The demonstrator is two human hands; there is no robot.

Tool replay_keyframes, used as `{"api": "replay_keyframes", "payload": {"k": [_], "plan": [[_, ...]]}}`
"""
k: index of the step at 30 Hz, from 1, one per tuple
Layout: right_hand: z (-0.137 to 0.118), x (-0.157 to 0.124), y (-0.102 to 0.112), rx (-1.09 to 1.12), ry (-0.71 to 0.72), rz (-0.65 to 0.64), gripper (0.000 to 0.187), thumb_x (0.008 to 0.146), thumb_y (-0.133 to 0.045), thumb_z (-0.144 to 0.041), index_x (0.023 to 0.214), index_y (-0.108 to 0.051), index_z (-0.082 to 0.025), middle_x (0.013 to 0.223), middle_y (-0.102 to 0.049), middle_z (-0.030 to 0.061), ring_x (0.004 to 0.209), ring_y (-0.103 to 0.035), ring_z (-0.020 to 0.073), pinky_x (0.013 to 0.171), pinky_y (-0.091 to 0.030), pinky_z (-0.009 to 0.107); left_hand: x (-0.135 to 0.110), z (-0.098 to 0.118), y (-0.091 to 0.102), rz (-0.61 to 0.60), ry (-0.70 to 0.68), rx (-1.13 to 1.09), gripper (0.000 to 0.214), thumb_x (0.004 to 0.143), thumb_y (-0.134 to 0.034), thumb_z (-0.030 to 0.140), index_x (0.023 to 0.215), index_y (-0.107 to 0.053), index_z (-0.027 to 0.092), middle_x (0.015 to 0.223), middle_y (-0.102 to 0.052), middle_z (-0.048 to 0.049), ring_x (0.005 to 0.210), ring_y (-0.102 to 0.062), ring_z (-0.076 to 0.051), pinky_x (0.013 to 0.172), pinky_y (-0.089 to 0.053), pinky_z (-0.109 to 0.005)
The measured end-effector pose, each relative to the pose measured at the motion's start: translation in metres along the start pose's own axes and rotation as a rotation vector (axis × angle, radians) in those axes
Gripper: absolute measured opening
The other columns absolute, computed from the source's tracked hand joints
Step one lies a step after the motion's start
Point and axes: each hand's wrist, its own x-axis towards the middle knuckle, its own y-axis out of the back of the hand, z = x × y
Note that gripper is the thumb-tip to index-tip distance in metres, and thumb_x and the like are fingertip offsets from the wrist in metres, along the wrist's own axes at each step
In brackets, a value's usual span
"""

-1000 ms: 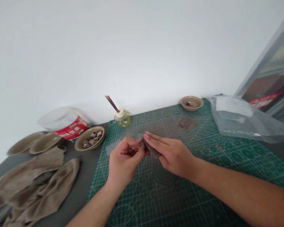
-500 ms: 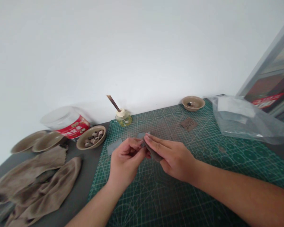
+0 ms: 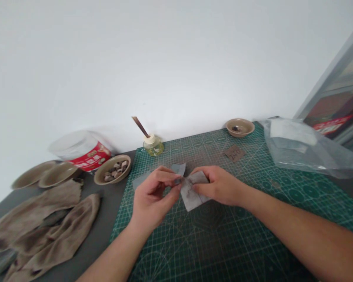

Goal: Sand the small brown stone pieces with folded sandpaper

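Clock positions are taken from the point between the hands, 12 being away from the person. Compared with half a second ago, the grey sheet [image 3: 194, 199] has been turned: its dark side then lay outward under flat fingers, whereas its pale face now shows upward, with a crease across it. In my judgement, pressing against the small dark piece [image 3: 177, 181] is interrupted and the sheet is being rearranged. The piece is at the centre, in the left grip, pinched between thumb and fingertips; whether it touches the sheet cannot be told. The left hand [image 3: 154, 196] stands at 8 o'clock, knuckles raised, its forearm rising from 7. The right hand [image 3: 220, 186] is at 3 o'clock, forearm from 4; its grip clasps the sheet, thumb on the upper face, fingers partly hidden. A loose grey scrap [image 3: 179, 169] lies just beyond at 12 on the green mat [image 3: 176, 246]; a brown square [image 3: 234, 153] reading 240 is at 2.
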Motion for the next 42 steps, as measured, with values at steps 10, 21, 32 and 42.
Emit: {"api": "replay_keyframes", "payload": {"k": [10,21,32,42], "plan": [[-0.004,0.000,0.010,0.236,0.109,0.008,0.030,0.081,-0.071,-0.036,0.104,-0.065,-0.018,0.089,-0.068,0.0023,0.074,-0.061,0.0135,0.068,-0.050,0.026,0.004,-0.004,-0.001,-0.145,-0.044,0.352,0.012,0.079,-0.067,0.014,0.088,-0.068,0.021,0.087,-0.065,-0.0050,0.080,-0.062,-0.018,0.072,-0.049,-0.031],[0.006,0.004,0.020,-0.243,0.169,-0.135,0.015,0.074,-0.074,-0.021,0.088,-0.069,-0.019,0.081,-0.069,-0.0002,0.075,-0.063,0.0152,0.067,-0.044,0.025,0.006,-0.002,0.001,-0.546,0.188,0.650,0.016,0.077,-0.066,0.022,0.091,-0.058,0.021,0.086,-0.061,-0.0002,0.075,-0.056,-0.017,0.065,-0.043,-0.028],[0.019,0.009,0.013,-0.632,0.383,-0.215,0.003,0.077,-0.071,-0.019,0.080,-0.072,-0.019,0.077,-0.069,0.0015,0.081,-0.059,0.0196,0.080,-0.042,0.033,0.005,-0.006,0.006,-0.726,0.215,0.695,0.021,0.082,-0.066,0.031,0.103,-0.063,0.025,0.102,-0.057,-0.0029,0.097,-0.057,-0.023,0.080,-0.045,-0.033],[0.017,0.007,0.015,-0.669,0.422,-0.303,0.002,0.078,-0.073,-0.021,0.078,-0.074,-0.019,0.078,-0.072,0.0008,0.079,-0.058,0.0188,0.078,-0.041,0.033,0.004,-0.006,0.009,-0.751,0.263,0.704,0.028,0.080,-0.069,0.034,0.106,-0.063,0.027,0.099,-0.056,-0.0022,0.094,-0.058,-0.023,0.078,-0.044,-0.032]]}}
